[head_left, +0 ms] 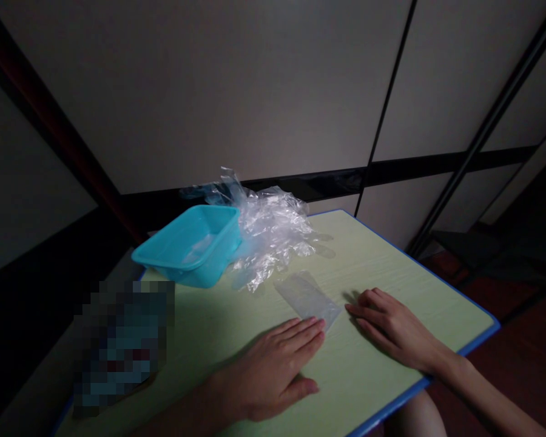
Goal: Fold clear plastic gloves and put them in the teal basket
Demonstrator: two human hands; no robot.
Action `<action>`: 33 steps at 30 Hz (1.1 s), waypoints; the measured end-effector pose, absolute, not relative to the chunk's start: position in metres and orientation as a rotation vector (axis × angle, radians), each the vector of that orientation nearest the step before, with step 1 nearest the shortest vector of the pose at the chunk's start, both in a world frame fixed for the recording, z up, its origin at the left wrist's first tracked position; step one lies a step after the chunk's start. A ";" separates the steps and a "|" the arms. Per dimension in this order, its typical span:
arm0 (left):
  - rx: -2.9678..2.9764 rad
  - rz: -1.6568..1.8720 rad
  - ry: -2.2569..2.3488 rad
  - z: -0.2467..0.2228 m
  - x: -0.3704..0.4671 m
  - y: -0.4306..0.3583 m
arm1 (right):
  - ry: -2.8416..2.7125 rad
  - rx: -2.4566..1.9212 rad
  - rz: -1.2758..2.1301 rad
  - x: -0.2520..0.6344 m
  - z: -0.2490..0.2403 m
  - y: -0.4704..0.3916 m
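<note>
A small clear plastic bag (307, 294) lies flat on the pale green tabletop. My left hand (282, 364) rests palm down with its fingers stretched out, the fingertips on the near edge of the bag. Just to the right of the bag, my right hand (386, 321) lies on the table with its fingers loosely bent and apart, and I see nothing in it. Behind the bag is a crumpled heap of clear plastic gloves (277, 224), spilling over the table's far edge.
A turquoise plastic basin (209, 267) stands left of the heap, with something whitish and thin inside. At the left edge lies a blurred-out object (127, 346). The blue-edged table (373, 261) stands close to pale cabinet doors (255, 91).
</note>
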State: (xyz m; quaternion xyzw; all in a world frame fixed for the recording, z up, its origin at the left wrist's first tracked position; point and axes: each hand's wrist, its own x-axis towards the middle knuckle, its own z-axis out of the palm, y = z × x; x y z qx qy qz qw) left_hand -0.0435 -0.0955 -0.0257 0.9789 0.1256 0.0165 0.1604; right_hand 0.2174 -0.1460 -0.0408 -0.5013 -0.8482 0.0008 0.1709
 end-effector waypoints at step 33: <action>2.824 0.247 0.313 -0.023 -0.046 -0.093 | -2.475 -1.146 -0.198 0.223 -0.048 -0.150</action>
